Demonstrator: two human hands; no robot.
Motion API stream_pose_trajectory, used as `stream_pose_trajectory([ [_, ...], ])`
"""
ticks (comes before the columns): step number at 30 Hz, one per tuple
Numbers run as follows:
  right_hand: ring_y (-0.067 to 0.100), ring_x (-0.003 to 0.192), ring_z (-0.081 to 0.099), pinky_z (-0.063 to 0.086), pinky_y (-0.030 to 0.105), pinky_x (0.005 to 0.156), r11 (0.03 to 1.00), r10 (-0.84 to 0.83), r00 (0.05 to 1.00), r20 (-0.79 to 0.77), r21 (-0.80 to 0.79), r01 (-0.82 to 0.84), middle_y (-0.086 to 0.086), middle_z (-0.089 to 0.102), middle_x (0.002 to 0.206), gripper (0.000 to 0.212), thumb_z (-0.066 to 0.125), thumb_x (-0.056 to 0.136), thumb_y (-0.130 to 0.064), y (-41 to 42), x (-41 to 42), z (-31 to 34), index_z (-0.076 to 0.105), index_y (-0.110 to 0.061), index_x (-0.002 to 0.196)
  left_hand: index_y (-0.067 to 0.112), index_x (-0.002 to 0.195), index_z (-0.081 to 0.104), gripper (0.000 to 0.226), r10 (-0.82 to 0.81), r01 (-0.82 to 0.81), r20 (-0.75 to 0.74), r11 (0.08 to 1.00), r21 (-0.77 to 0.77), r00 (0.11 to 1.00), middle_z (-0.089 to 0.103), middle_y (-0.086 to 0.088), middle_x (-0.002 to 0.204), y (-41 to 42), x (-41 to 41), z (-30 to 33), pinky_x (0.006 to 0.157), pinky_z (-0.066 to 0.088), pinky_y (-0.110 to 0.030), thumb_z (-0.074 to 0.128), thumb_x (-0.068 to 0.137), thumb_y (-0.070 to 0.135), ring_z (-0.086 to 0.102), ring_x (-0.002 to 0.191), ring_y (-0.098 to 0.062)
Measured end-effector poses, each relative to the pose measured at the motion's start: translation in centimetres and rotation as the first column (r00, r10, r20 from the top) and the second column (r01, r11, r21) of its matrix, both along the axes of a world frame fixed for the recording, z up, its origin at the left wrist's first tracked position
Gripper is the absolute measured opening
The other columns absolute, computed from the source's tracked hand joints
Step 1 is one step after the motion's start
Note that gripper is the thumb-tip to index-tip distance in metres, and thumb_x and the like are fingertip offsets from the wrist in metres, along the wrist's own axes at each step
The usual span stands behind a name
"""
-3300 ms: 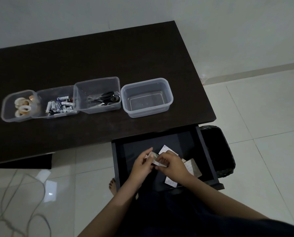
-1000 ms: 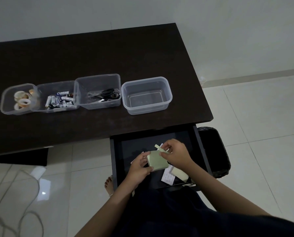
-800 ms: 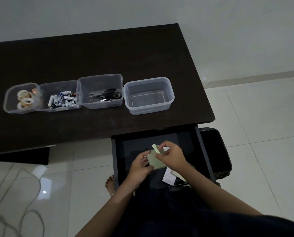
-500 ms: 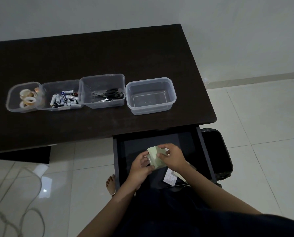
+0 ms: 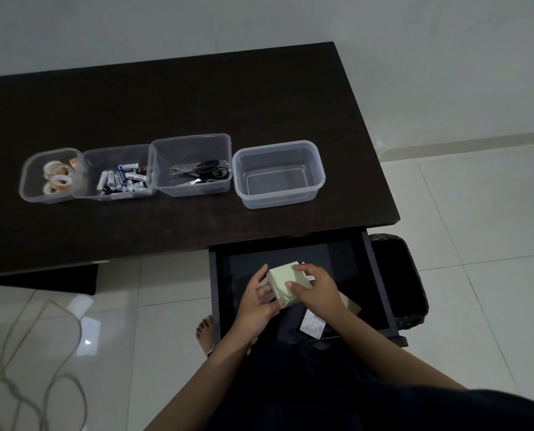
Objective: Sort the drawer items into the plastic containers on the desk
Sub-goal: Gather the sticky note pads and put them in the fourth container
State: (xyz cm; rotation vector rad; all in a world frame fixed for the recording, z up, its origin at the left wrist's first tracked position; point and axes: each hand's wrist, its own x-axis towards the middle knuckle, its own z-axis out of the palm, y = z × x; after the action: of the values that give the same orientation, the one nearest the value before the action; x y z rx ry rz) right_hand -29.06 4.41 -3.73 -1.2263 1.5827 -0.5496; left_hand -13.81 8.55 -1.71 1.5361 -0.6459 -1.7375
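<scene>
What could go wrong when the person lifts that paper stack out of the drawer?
The pale green paper stack is loose sheets pinched between the left hand and right hand, so some might slide out and scatter. The empty clear plastic container sits near the dark desk's edge; a bump might shove it off.

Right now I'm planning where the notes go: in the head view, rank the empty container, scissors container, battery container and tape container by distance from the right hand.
From the right hand:
1. Empty container, straight ahead on the desk.
2. Scissors container, ahead-left.
3. Battery container, further left.
4. Tape container, far left end.
</scene>
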Motion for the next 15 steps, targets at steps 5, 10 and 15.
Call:
stream_pose_trajectory([
  [5, 0.02, 0.11, 0.06, 0.053, 0.046, 0.088, 0.998, -0.056, 0.996, 0.074, 0.029, 0.054, -0.001, 0.059, 0.118, 0.027, 0.079, 0.068, -0.036, 0.3, 0.2, -0.21, 0.063, -0.044, 0.088, 0.038, 0.125, 0.046, 0.069, 0.021, -0.021, 0.011, 1.0, -0.01, 1.0, 0.06, -0.005, 0.126, -0.11, 0.25, 0.15, 0.073, 0.057, -0.026, 0.057, 0.082, -0.015, 0.06, 0.11, -0.013],
  [10, 0.022, 0.115, 0.057, 0.055, 0.04, 0.084, 0.999, -0.049, 0.996, 0.08, 0.002, 0.049, -0.01, 0.056, 0.107, 0.027, 0.08, 0.07, -0.035, 0.4, 0.12, 0.12, 0.062, -0.044, 0.088, 0.036, 0.124, 0.048, 0.051, 0.012, -0.013, 0.017, 0.999, 0.032, 1.0, 0.064, 0.0, 0.119, -0.59, 0.54, 0.34, 0.072, 0.053, -0.027, 0.055, 0.089, 0.0, 0.065, 0.101, -0.016],
  [15, 0.022, 0.115, 0.058, 0.053, 0.041, 0.087, 0.999, -0.037, 0.997, 0.073, -0.018, 0.038, -0.014, 0.054, 0.107, 0.029, 0.08, 0.07, -0.035, 0.37, 0.04, 0.1, 0.061, -0.049, 0.088, 0.033, 0.125, 0.049, 0.039, 0.006, -0.009, 0.081, 0.999, 0.037, 0.997, 0.066, -0.001, 0.107, -0.78, 0.44, 0.26, 0.072, 0.054, -0.028, 0.06, 0.091, 0.019, 0.067, 0.091, -0.018],
])
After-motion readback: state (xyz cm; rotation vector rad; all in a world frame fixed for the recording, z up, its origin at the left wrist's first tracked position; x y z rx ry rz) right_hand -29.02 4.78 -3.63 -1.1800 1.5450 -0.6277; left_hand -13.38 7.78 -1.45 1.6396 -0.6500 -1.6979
